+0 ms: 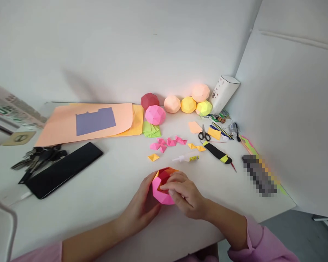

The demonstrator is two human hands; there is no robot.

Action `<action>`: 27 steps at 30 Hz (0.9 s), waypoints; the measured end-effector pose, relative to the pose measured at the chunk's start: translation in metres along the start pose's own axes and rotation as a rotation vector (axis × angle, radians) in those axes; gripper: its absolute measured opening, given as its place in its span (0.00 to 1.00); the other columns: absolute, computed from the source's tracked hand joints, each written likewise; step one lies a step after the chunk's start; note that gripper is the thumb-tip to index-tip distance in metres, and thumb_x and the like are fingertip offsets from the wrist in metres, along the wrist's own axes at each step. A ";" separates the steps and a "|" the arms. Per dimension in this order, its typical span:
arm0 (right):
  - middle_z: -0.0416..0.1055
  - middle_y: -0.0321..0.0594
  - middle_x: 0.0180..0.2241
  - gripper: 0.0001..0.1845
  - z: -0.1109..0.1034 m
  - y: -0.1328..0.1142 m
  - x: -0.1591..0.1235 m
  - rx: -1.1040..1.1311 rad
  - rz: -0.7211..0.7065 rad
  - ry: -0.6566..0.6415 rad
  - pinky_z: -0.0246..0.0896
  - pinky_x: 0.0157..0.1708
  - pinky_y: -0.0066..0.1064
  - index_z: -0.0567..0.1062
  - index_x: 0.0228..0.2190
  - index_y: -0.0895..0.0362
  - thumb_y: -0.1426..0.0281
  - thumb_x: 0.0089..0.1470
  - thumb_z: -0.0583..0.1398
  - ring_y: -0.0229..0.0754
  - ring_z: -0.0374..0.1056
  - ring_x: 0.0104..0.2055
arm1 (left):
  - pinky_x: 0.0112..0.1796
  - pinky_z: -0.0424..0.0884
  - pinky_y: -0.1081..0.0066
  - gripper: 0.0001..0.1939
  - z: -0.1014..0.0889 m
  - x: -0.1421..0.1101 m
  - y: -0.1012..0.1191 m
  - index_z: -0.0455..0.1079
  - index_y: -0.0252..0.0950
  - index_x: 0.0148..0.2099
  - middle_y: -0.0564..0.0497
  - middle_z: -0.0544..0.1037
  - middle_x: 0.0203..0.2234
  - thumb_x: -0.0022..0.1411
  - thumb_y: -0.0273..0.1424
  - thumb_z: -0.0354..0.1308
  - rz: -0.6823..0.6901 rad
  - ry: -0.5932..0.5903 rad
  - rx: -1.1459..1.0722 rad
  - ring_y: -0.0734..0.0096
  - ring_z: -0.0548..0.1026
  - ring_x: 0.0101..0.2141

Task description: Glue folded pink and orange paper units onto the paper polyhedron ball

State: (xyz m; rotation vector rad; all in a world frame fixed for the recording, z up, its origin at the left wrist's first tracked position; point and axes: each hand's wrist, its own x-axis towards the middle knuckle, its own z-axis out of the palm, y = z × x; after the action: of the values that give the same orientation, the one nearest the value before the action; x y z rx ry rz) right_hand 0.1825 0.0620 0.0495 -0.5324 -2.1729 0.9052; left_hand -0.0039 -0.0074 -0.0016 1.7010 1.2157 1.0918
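Observation:
Near the front of the table is a partly built paper ball (163, 196), pink outside with orange at its rim and an opening at the top. My left hand (142, 203) curls round its left side and supports it. The fingers of my right hand (187, 194) are bent together at the opening, pinching at an orange piece by the edge; the exact grip is partly hidden. Just beyond lie several folded pink paper pieces (171, 142), a folded yellow piece (153, 157) and a small glue tube (186, 158).
Finished paper balls (172, 104) stand along the wall beside a white paper tube (224, 92). Scissors (204, 134) and a black-and-yellow cutter (217, 152) lie to the right. On the left are a phone (65, 169), keys (43, 156) and large paper sheets (57, 125).

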 end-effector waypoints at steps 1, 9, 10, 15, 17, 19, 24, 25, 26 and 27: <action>0.73 0.44 0.36 0.15 -0.001 0.000 0.000 0.008 0.007 -0.006 0.63 0.49 0.42 0.74 0.43 0.58 0.73 0.62 0.49 0.42 0.68 0.39 | 0.59 0.59 0.48 0.39 0.000 0.000 0.000 0.43 0.44 0.68 0.41 0.58 0.62 0.60 0.23 0.55 0.006 0.010 -0.005 0.50 0.60 0.61; 0.76 0.42 0.31 0.14 -0.014 -0.002 0.003 0.117 0.143 0.209 0.65 0.43 0.39 0.72 0.39 0.57 0.68 0.65 0.48 0.43 0.70 0.39 | 0.61 0.57 0.49 0.40 0.002 0.002 0.002 0.45 0.44 0.68 0.43 0.57 0.63 0.56 0.18 0.52 0.021 0.034 -0.134 0.53 0.58 0.63; 0.75 0.40 0.28 0.14 -0.016 0.001 0.004 0.121 0.184 0.273 0.65 0.41 0.37 0.71 0.36 0.57 0.67 0.65 0.48 0.42 0.70 0.35 | 0.61 0.57 0.49 0.40 0.002 0.002 0.001 0.46 0.44 0.67 0.43 0.56 0.64 0.55 0.18 0.51 0.001 0.029 -0.173 0.54 0.57 0.63; 0.64 0.33 0.17 0.16 -0.024 0.027 0.005 0.106 0.346 0.481 0.62 0.30 0.31 0.67 0.27 0.56 0.62 0.63 0.49 0.38 0.64 0.23 | 0.63 0.51 0.49 0.37 0.003 0.003 -0.010 0.55 0.42 0.63 0.45 0.58 0.64 0.50 0.19 0.51 -0.183 0.157 -0.350 0.55 0.55 0.64; 0.59 0.30 0.15 0.16 -0.024 0.038 0.006 0.058 0.353 0.498 0.59 0.24 0.29 0.66 0.26 0.55 0.62 0.62 0.48 0.36 0.60 0.20 | 0.61 0.56 0.50 0.31 0.002 0.007 -0.013 0.60 0.40 0.59 0.43 0.63 0.61 0.52 0.23 0.53 -0.247 0.208 -0.467 0.54 0.60 0.62; 0.55 0.28 0.14 0.16 -0.024 0.048 0.006 -0.006 0.339 0.500 0.53 0.19 0.27 0.65 0.25 0.55 0.63 0.61 0.48 0.35 0.55 0.17 | 0.58 0.62 0.51 0.22 0.001 0.010 -0.012 0.63 0.38 0.55 0.42 0.68 0.57 0.57 0.30 0.55 -0.327 0.261 -0.545 0.54 0.66 0.58; 0.52 0.28 0.13 0.15 -0.025 0.056 0.006 -0.134 0.282 0.529 0.49 0.18 0.27 0.68 0.25 0.56 0.65 0.59 0.49 0.34 0.51 0.16 | 0.51 0.68 0.60 0.16 0.001 0.014 0.000 0.67 0.37 0.43 0.44 0.72 0.51 0.63 0.45 0.54 -0.370 0.327 -0.582 0.58 0.71 0.53; 0.52 0.28 0.13 0.15 -0.026 0.056 0.006 -0.167 0.270 0.535 0.50 0.18 0.27 0.69 0.25 0.56 0.66 0.59 0.49 0.34 0.51 0.16 | 0.50 0.69 0.61 0.16 0.001 0.014 0.002 0.67 0.37 0.41 0.44 0.72 0.51 0.63 0.46 0.55 -0.361 0.317 -0.594 0.58 0.71 0.52; 0.54 0.28 0.13 0.15 -0.028 0.057 0.006 -0.201 0.258 0.541 0.51 0.19 0.27 0.70 0.26 0.56 0.66 0.60 0.49 0.34 0.52 0.16 | 0.48 0.69 0.62 0.16 0.002 0.014 0.002 0.66 0.37 0.40 0.45 0.72 0.51 0.63 0.46 0.55 -0.357 0.307 -0.604 0.58 0.71 0.51; 0.56 0.29 0.14 0.15 -0.030 0.057 0.006 -0.239 0.245 0.545 0.53 0.20 0.27 0.71 0.26 0.57 0.66 0.60 0.49 0.35 0.54 0.17 | 0.48 0.69 0.62 0.16 0.002 0.013 0.002 0.66 0.37 0.39 0.45 0.73 0.51 0.63 0.46 0.55 -0.358 0.303 -0.608 0.59 0.71 0.51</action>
State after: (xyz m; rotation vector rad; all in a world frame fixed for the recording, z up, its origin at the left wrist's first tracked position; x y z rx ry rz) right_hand 0.2063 0.1173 0.0250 -1.0473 -1.7415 0.5354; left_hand 0.0007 0.0047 0.0025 0.8461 1.1513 1.3462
